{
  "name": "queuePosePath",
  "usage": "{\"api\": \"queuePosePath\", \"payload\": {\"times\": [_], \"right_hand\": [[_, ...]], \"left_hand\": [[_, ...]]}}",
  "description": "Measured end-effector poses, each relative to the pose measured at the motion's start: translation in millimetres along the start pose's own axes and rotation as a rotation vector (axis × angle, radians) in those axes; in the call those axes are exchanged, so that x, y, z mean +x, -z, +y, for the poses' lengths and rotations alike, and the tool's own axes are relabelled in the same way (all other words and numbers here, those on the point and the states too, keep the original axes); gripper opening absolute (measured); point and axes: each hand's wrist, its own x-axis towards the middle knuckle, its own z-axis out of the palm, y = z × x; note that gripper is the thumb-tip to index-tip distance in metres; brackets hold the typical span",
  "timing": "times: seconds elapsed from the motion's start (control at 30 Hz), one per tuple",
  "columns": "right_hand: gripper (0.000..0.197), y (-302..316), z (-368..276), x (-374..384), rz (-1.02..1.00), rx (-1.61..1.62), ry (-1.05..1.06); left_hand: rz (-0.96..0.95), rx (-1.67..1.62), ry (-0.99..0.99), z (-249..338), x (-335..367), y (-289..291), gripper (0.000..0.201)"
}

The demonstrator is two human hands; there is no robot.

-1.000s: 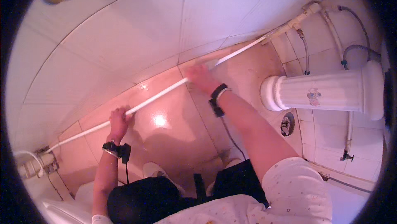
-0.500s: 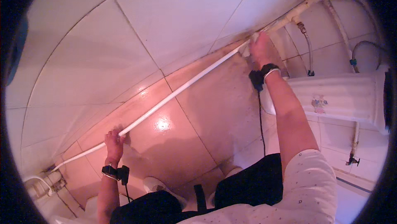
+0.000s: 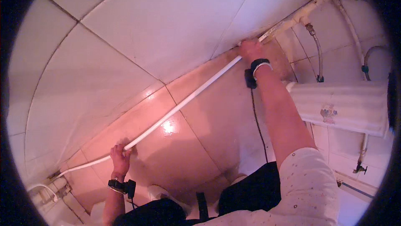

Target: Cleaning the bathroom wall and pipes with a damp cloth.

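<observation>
A long white plastic pipe [image 3: 188, 99] runs at a slant over the tiled floor, close to the foot of the wall. My left hand [image 3: 120, 159] is closed round its near left part. From there a thinner white hose [image 3: 85, 165] leads off to a grey-white fitting [image 3: 49, 192] in the left corner. Farther off, my right hand [image 3: 252, 50] grips the same pipe near its far end, with the fingers partly hidden from view. Just past this hand, the pipe reaches toward a cream pipe fitting [image 3: 294, 19] along the wall.
A white ceramic pedestal [image 3: 338, 107] stands at the right. Behind it flexible hoses [image 3: 318, 50] hang by the wall, and a small tap [image 3: 360, 167] sits lower down. Black cords [image 3: 258, 117] trail from the devices on both wrists.
My right hand has shifted left and a little nearer along the pipe, now wrapped over it. My left hand keeps its hold, and the whole view has turned slightly.
</observation>
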Motion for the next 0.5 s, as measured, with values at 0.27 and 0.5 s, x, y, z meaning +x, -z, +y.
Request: {"api": "queuePosePath", "payload": {"times": [0.27,0.5], "right_hand": [[0.018,15,-48,-42,-0.055,-0.039,0.311],[0.017,8,-129,-86,0.085,0.414,0.457]], "left_hand": [[0.009,-0.011,0.011,3,5,-3,0.028],[-0.002,0.038,0.049,-2,3,-5,0.028]]}}
